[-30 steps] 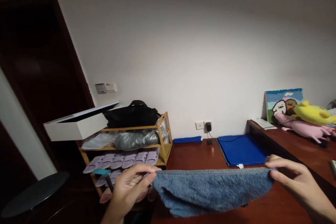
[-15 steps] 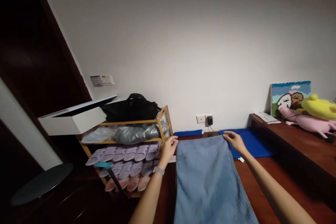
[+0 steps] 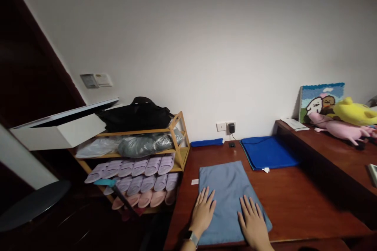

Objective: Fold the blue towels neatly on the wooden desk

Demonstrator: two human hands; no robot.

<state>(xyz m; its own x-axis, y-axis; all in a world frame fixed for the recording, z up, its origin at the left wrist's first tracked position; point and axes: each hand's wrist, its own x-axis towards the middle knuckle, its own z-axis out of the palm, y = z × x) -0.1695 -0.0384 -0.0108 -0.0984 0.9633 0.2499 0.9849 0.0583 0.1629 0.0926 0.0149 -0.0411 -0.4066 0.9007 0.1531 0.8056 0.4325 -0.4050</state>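
A grey-blue folded cloth [image 3: 225,182] lies flat on the reddish-brown wooden table [image 3: 297,204], with a small white tag sticking out at its left edge. My left hand [image 3: 203,210] rests palm down on the cloth's left side, fingers spread. On the right side of the same cloth, my right hand [image 3: 252,219] also lies flat with its fingers stretched out. Neither hand grips anything. Beyond the cloth, a bright blue folded cloth [image 3: 269,152] lies at the back right, and a narrow blue folded strip [image 3: 207,142] sits along the wall.
Left of the table stands a wooden rack [image 3: 180,141] with rows of slippers [image 3: 138,166], a black bag [image 3: 137,115] and a white box [image 3: 67,129]. A black plug [image 3: 231,128] is in the wall socket. Plush toys [image 3: 338,127] lie on the raised ledge at right.
The grey-blue cloth, held up by its two far corners before, now lies on the table. Both hands have let go, come nearer and pressed flat on it. The view has shifted slightly.
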